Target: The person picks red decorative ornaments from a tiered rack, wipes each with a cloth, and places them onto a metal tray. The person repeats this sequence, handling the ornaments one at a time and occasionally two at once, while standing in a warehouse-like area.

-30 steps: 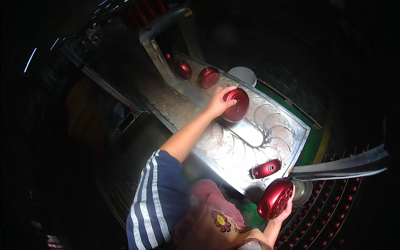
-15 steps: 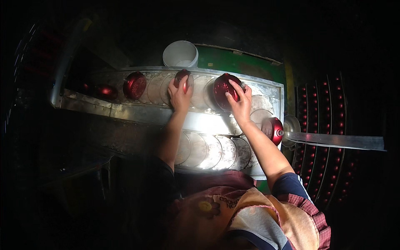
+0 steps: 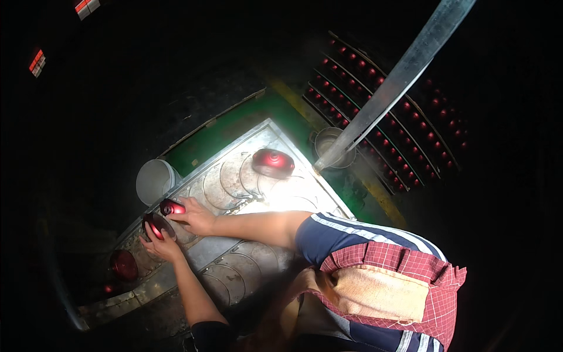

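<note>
My left hand (image 3: 163, 245) is closed around the edge of a glossy dark-red round metal piece (image 3: 153, 225), which is tipped on the plates of a conveyor (image 3: 221, 193). Right beside it, my right hand (image 3: 196, 217) has its thumb and fingers on a second dark-red round metal piece (image 3: 171, 207), whose small central fitting faces up. The two pieces are very close together; whether they touch I cannot tell. A third red piece (image 3: 124, 265) lies beyond my left hand toward the dim lower left. Another domed red piece (image 3: 273, 163) sits on the plates farther right.
A white bucket (image 3: 157, 180) stands beyond the conveyor's far edge. From the upper right, a long metal bar (image 3: 393, 82) slants down to the conveyor's corner, over a metal pot (image 3: 328, 141). Racks (image 3: 375, 114) with rows of small red shapes stand at the right. The floor (image 3: 246, 117) is green.
The view has turned, so the conveyor now slants. My right hand has moved left, close beside my left hand. The two held red pieces are now nearly together instead of well apart.
</note>
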The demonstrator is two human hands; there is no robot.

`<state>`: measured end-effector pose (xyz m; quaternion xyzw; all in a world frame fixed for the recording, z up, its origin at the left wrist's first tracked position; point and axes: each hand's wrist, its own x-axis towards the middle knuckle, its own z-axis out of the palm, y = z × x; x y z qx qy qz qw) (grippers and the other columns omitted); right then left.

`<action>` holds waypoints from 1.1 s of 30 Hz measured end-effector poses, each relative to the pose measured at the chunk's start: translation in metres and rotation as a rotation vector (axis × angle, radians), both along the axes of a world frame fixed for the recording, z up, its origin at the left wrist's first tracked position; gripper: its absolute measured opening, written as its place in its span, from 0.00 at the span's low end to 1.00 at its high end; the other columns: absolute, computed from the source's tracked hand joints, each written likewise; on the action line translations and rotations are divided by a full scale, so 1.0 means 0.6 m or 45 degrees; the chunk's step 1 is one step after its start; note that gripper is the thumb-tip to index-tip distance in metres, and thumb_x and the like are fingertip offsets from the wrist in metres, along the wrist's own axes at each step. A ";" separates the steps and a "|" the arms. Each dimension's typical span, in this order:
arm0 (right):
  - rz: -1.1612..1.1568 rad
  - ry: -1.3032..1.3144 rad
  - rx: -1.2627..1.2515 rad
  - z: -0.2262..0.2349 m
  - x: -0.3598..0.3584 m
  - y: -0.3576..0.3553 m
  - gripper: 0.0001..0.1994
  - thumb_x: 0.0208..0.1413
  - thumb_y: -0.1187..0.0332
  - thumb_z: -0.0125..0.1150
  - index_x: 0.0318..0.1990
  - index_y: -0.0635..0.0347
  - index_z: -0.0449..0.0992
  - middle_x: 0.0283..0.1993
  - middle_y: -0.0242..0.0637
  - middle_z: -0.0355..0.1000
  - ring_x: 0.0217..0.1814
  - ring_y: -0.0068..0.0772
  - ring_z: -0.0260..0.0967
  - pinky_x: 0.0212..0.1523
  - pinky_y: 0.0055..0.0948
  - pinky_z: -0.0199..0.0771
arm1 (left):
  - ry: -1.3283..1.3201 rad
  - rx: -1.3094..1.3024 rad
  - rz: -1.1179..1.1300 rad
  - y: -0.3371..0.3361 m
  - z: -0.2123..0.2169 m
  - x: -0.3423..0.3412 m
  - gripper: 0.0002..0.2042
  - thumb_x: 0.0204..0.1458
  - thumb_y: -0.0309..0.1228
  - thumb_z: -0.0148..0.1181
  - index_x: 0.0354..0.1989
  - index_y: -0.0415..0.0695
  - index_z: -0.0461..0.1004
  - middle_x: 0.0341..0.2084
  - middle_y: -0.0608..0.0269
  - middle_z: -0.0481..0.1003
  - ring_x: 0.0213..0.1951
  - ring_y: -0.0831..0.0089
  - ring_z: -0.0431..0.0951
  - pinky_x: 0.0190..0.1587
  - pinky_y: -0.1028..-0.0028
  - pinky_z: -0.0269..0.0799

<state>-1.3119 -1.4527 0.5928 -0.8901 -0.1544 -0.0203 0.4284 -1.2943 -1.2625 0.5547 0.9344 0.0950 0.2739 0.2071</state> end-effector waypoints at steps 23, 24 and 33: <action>-2.295 -0.520 -0.138 0.035 -1.016 -1.396 0.28 0.52 0.76 0.66 0.62 0.41 0.73 0.66 0.44 0.60 0.65 0.48 0.61 0.62 0.41 0.67 | 0.724 -0.939 -1.964 -1.364 0.148 -0.497 0.17 0.58 0.17 0.57 0.56 0.42 0.75 0.48 0.65 0.71 0.40 0.78 0.73 0.40 0.78 0.74; -2.386 -0.439 -0.443 0.041 -1.031 -1.440 0.29 0.52 0.74 0.67 0.62 0.39 0.72 0.68 0.46 0.58 0.67 0.51 0.58 0.65 0.44 0.64 | 0.627 -0.853 -2.089 -1.438 0.158 -0.497 0.19 0.57 0.17 0.57 0.56 0.44 0.76 0.49 0.64 0.71 0.43 0.76 0.73 0.45 0.77 0.73; -2.262 -0.359 -0.570 -0.048 -1.104 -1.692 0.32 0.54 0.67 0.63 0.69 0.43 0.64 0.66 0.54 0.63 0.68 0.59 0.60 0.68 0.50 0.62 | 0.118 0.043 -2.237 -1.949 0.139 -0.536 0.27 0.48 0.31 0.63 0.60 0.63 0.73 0.60 0.44 0.64 0.59 0.42 0.64 0.63 0.56 0.66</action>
